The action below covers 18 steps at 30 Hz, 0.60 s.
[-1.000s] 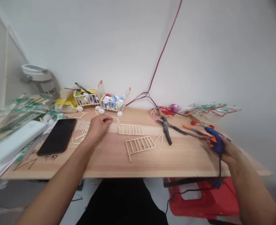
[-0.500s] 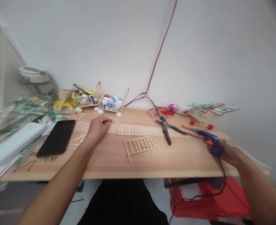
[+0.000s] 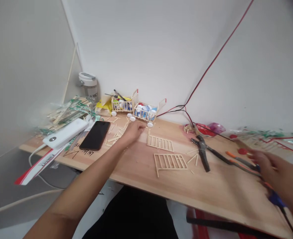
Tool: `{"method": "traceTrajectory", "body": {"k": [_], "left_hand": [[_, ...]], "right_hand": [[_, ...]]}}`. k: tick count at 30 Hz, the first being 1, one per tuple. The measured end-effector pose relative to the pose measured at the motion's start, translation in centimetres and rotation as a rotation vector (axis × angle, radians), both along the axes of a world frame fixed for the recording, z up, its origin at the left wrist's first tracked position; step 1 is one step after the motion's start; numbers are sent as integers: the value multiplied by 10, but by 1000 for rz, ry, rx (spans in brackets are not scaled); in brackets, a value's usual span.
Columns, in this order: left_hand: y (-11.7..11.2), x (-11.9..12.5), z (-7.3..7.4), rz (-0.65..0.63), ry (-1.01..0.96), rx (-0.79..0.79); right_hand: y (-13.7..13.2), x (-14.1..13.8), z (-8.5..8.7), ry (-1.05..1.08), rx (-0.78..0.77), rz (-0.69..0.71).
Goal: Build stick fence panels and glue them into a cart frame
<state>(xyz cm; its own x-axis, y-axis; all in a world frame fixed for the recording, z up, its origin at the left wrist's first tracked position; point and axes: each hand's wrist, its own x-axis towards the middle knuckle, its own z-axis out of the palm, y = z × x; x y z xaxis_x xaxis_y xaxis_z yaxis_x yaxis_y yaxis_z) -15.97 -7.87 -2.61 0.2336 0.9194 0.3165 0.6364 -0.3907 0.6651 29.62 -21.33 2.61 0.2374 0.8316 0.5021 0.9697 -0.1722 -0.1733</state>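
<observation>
My left hand (image 3: 133, 131) reaches across the wooden tabletop (image 3: 146, 176), fingers curled together among loose wooden sticks (image 3: 113, 137) in front of two small stick carts (image 3: 136, 109) filled with bottle caps. What its fingertips pinch is too small to make out. My right hand (image 3: 273, 167) is blurred at the right edge, with its fingers stretched out over the orange-handled tools (image 3: 238, 162). The blue glue gun (image 3: 274, 198) lies just below that hand on the table. Two flat stick grids (image 3: 170, 161) lie between the hands.
A black phone (image 3: 95, 135) and a white power bank (image 3: 65, 132) lie at the left, beside packets of sticks (image 3: 66, 111). Black pliers (image 3: 202, 154) lie right of the grids. A red cable (image 3: 211, 68) runs up the wall. A grey jug (image 3: 88, 83) stands in the corner.
The view has swung left and tilted. My right hand has let the blue glue gun down and spread its fingers. My left hand stays by the sticks.
</observation>
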Motion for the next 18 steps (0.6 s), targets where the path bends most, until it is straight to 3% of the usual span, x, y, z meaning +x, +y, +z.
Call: {"method": "traceTrajectory", "body": {"k": [4,7,12,18], "left_hand": [[-12,1,-7,13,11,7],[-19,0,-7,39,-6,37],[-30,-2,2,47,-89,81],[-51,-4,3,102,-114,154]], "right_hand": [[42,-117,-2,152,12,360],[72,-174,-16,317,-39,574],[110,-220,-32,479,-87,711],[132,-246,-42,519,-127,794]]}}
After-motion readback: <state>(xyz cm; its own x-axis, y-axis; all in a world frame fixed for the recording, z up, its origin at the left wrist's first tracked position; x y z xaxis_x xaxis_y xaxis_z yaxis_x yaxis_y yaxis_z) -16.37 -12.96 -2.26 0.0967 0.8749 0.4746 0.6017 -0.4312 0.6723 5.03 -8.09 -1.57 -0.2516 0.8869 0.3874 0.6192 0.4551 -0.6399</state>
